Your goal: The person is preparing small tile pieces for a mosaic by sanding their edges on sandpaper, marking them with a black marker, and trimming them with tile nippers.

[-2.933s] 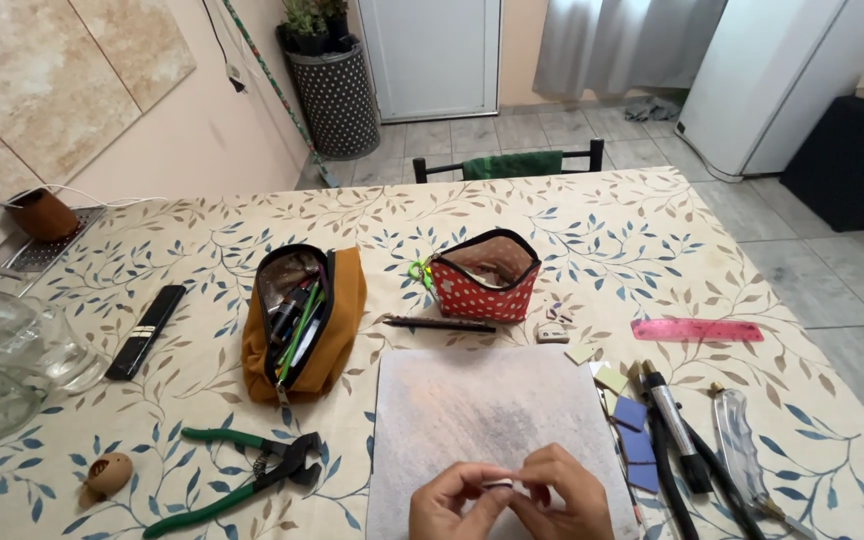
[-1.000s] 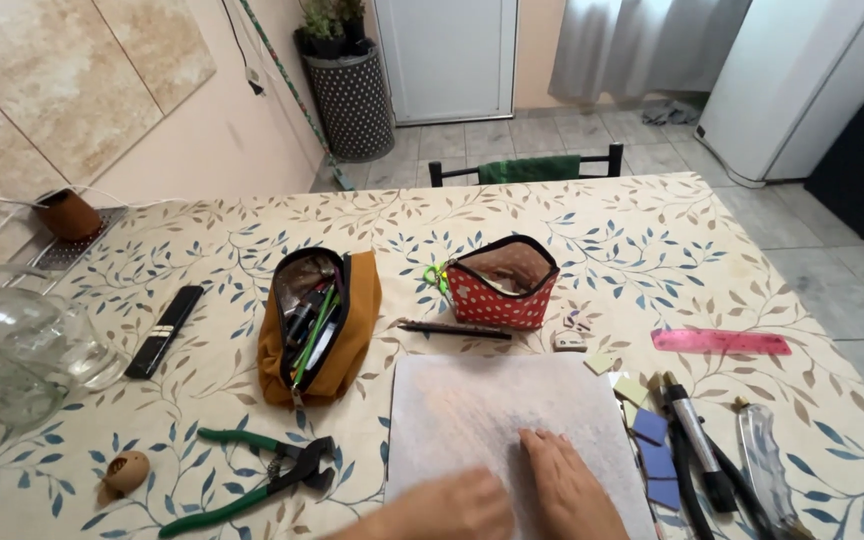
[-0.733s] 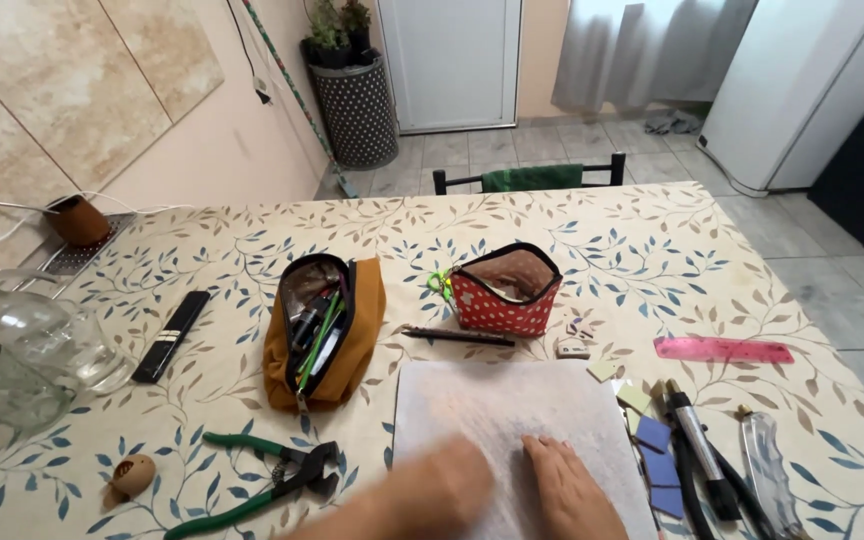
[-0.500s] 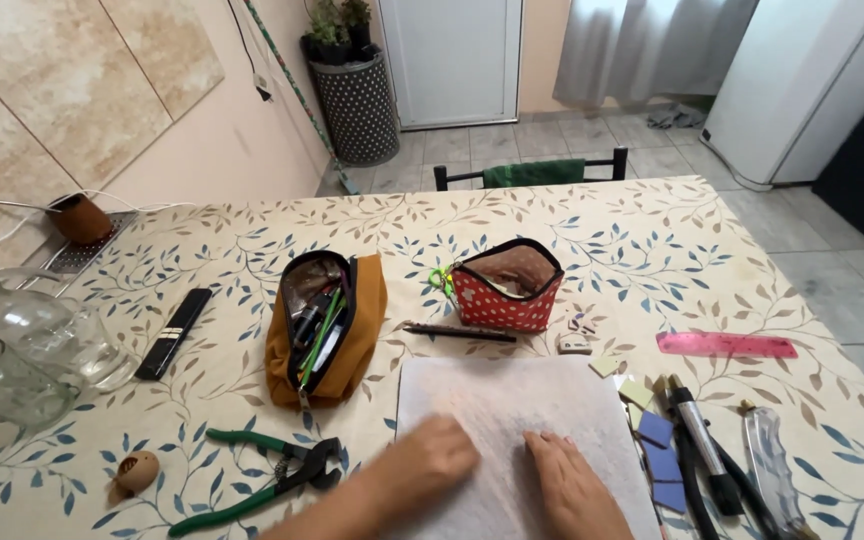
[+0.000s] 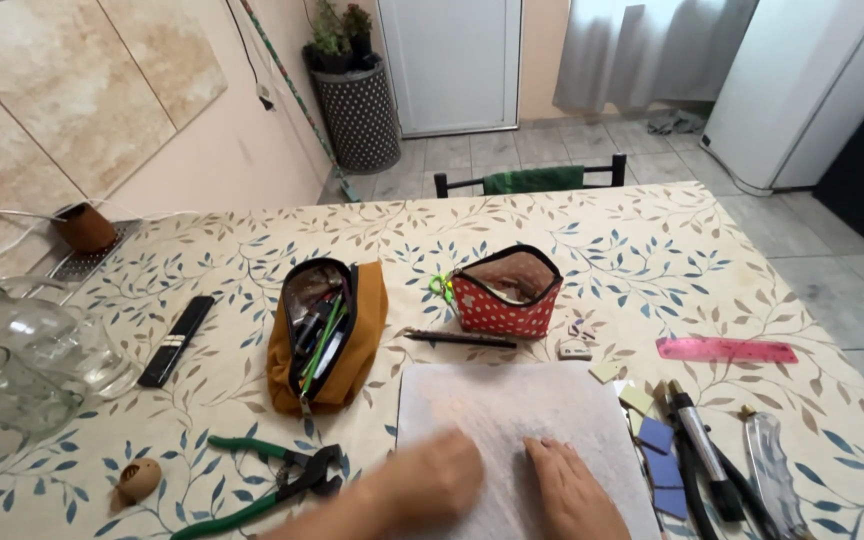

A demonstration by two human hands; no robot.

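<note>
**Both hands flat on the white sheet, nothing gripped**

Right hand [image 5: 574, 492]: palm down on the white textured paper sheet [image 5: 512, 410], fingers spread and open, tips pointing away from the person. Empty.

Left hand [image 5: 430, 478]: motion-blurred, resting on or just over the sheet's near-left area. Looks loosely curled; can't tell whether it's holding anything.

Sheet lies flat on the leaf-patterned tablecloth [image 5: 652, 250], directly under both hands, far edge well past the fingertips.

Around the fingers:
- Left of the left hand: green-handled pliers [image 5: 272, 480], near but not touching. Further left, a small brown perforated egg-shaped object [image 5: 138, 480].
- Beyond the left fingers, up-left: mustard-yellow fabric pencil case [image 5: 327, 335], unzipped, pens and a green tool inside.
- Beyond the fingertips, past the sheet's far edge: dark slim pencil [image 5: 460, 339] lying crosswise, then a red white-dotted zip pouch [image 5: 504, 295], open.
- Right of the right fingers: blue and yellow small paper squares [image 5: 656, 436] just beside the sheet edge, then black-and-silver markers [image 5: 702, 450], then a clear plastic tool [image 5: 772, 472].
- Far right, well apart: pink translucent ruler [image 5: 724, 350].
- Far left, well apart: black remote control [image 5: 176, 340] and clear glass jug [image 5: 22, 350].
</note>
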